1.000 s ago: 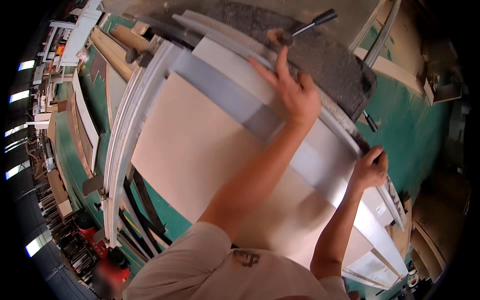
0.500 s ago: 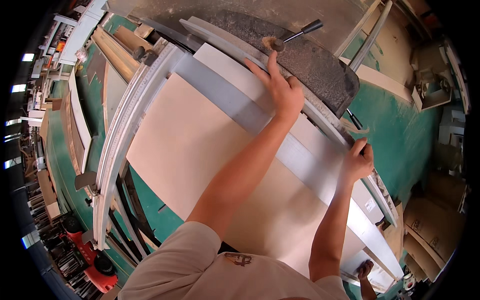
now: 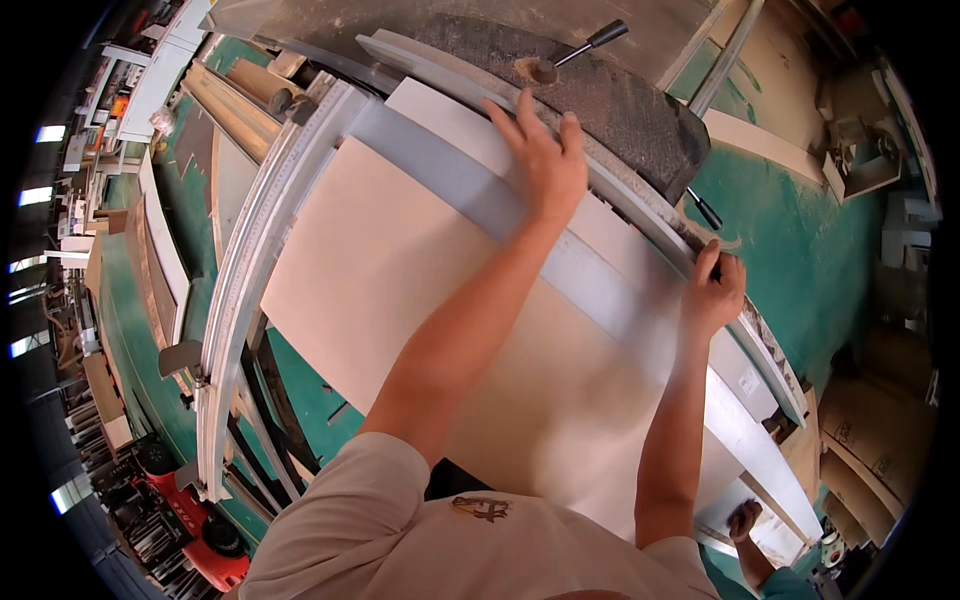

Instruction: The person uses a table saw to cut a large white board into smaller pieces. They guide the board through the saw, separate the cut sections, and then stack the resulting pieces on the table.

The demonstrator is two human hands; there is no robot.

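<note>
Board [image 3: 420,300] under left hand [image 3: 545,165], right hand [image 3: 712,295] at edge

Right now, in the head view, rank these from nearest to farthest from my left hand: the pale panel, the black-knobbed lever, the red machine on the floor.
From the left hand:
1. Pale panel: directly under the hand, touching it.
2. Black-knobbed lever: just beyond the hand, up and slightly right, on the dark machine top.
3. Red machine: far off at lower left, on the floor.
</note>
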